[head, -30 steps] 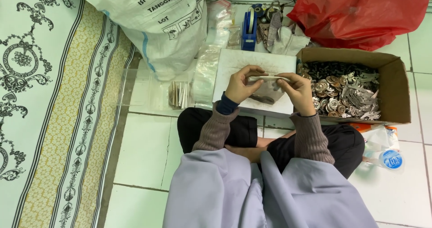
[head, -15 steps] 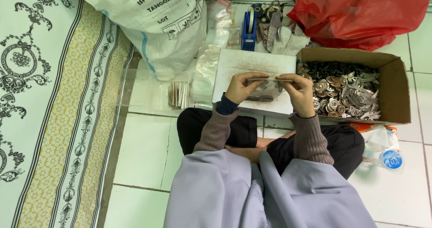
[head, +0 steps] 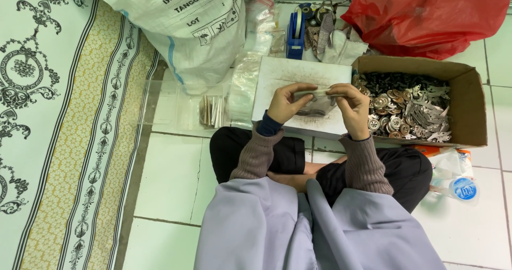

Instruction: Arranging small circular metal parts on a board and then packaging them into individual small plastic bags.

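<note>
Hands [head: 285, 103] [head: 351, 106] pinch small clear plastic bag [head: 316, 103].

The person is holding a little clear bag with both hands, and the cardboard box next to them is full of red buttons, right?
Not quite. The head view shows both hands, left hand and right hand, holding the small clear bag, but the cardboard box beside them is full of silvery and dark metal pieces, not red buttons. The only red thing nearby is the plastic bag behind the box.
</note>
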